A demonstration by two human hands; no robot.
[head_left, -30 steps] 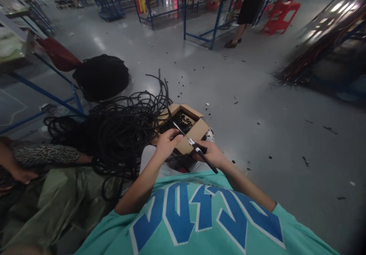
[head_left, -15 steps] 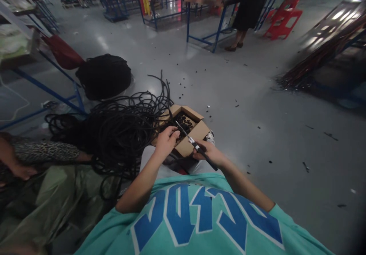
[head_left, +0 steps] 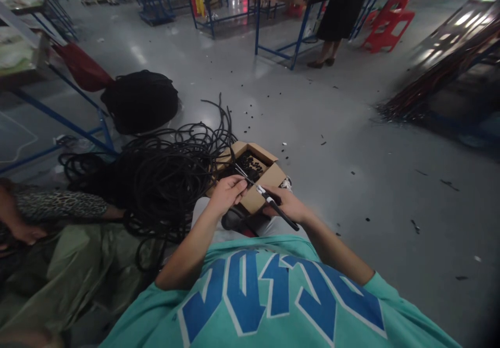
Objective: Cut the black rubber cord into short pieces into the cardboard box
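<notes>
Right hand [head_left: 286, 204] wrapped a black-handled, silver scissor-like tool [head_left: 269, 197], tips toward 11 o'clock; left hand [head_left: 227, 194] pinched almost closed, contents unclear. It needed tip clearance.

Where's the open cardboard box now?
Head view, just below centre: the cardboard box sits partly behind the left hand and right hand, tangled black strands to its left.

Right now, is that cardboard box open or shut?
Open: the cardboard box has its flaps spread apart, with small black pieces visible inside.

left grip [head_left: 227, 196] nearer the scissors [head_left: 270, 200]
</notes>
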